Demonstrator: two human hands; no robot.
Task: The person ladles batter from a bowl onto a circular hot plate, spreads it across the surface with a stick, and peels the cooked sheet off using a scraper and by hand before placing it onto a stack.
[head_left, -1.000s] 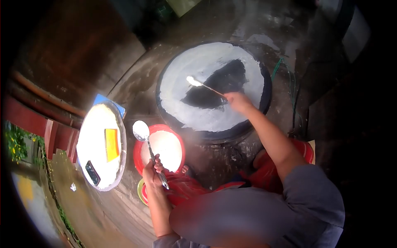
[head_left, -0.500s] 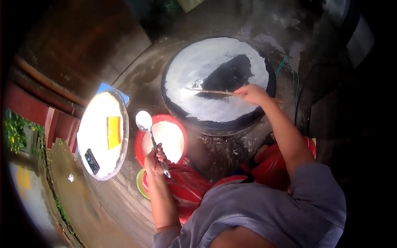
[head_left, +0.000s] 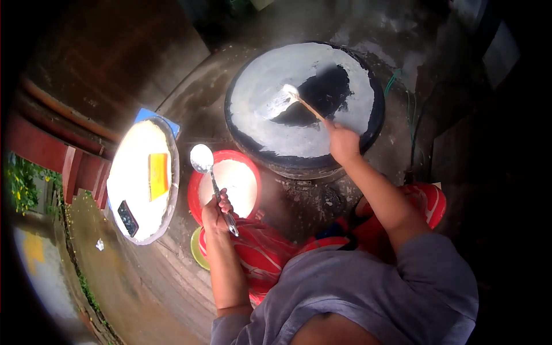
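My right hand (head_left: 344, 142) is closed on a thin wooden stick (head_left: 311, 108). White batter covers the stick's far end, which touches the round black griddle (head_left: 241, 140). A pale batter layer (head_left: 259, 75) rings a bare dark patch (head_left: 328, 92) on the griddle. My left hand (head_left: 217, 213) grips the handle of a metal ladle (head_left: 202, 158), whose whitened bowl is held up over the left rim of a red basin (head_left: 194, 190). White liquid (head_left: 237, 184) fills much of that basin.
At the left, a large round tray (head_left: 141, 218) with a bright white surface bears a yellow-orange packet (head_left: 157, 176) and a dark phone (head_left: 127, 218). A blue item (head_left: 168, 123) shows behind it. Green cord (head_left: 393, 82) lies right of the griddle. A green bowl rim (head_left: 197, 250) shows below the basin.
My right hand has swung the stick's tip up and right from the griddle's left part, towards the dark patch. My left hand still holds the ladle in nearly the same place.
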